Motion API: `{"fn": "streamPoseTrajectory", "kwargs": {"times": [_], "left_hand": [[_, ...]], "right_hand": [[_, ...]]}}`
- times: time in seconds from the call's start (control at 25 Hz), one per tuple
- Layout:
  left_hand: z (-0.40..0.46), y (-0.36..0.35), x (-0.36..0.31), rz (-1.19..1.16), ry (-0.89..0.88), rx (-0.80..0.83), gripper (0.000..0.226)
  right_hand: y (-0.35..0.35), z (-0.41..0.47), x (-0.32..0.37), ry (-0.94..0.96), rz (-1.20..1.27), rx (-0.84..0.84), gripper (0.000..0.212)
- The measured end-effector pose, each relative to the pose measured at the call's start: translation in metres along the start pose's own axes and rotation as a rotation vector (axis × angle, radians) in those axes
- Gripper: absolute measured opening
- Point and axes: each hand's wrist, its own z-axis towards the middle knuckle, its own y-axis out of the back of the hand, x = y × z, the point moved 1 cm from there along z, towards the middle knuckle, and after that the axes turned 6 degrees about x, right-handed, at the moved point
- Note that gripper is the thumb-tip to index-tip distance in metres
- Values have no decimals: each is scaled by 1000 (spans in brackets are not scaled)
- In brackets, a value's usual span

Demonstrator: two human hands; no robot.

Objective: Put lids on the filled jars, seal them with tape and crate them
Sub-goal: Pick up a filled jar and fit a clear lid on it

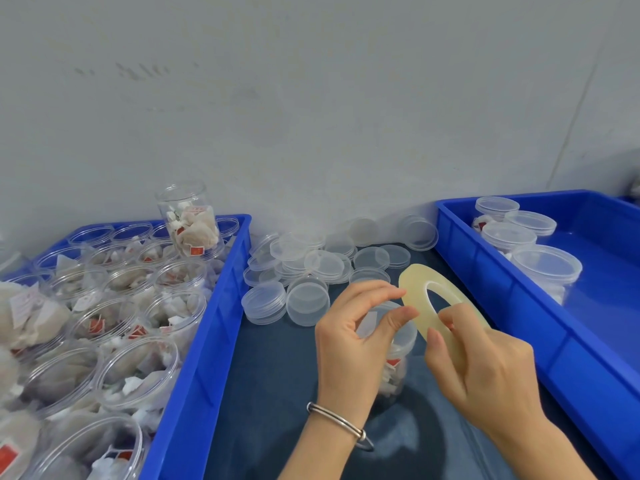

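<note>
We've got one filled jar standing upright on the counter btwn the two crates, lid already on it, partly hidden behind both hands. Tape step is just starting, by our read: right hand holds the tape roll w/ fingers curled round its lower edge, roll tilted just above and right of the jar lid. Left hand sits over the jar top, thumb and forefinger pinched close together at the roll's near edge, prob. picking at the tape end. Can't tell if any tape is actually pulled free; too clear to see.

Done so far: right crate holds approx. four lidded jars grouped at its far-left corner, rest of that crate's floor showing blue. Whether those are taped we can't make out.

Left to do: plenty. Left crate is packed w/ open filled jars, no lids on, sachets visible inside, and one more jar sits on top at the back. Loose lids lie piled on the counter beyond the hands, against the wall, so supply looks fine.

Our judgement: early in the batch, only a small share crated, current jar needs sealing then moving right.
</note>
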Motion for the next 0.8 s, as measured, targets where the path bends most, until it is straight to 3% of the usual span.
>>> {"fn": "streamPoseTrajectory", "kwargs": {"times": [0.28, 0.44, 0.56, 0.8], "left_hand": [[3, 3, 2, -40, 41, 78, 23], [3, 4, 5, -27, -7, 17, 14], [7, 6, 9, -122, 104, -2, 6], [14, 4, 13, 18, 250, 189, 14]], "right_hand": [[1, 3, -1, -3, 8, 10, 60], [0, 1, 1, -9, 18, 20, 67], [-1, 2, 3, 8, 37, 34, 68], [-6, 3, -1, 12, -10, 63, 67]]}}
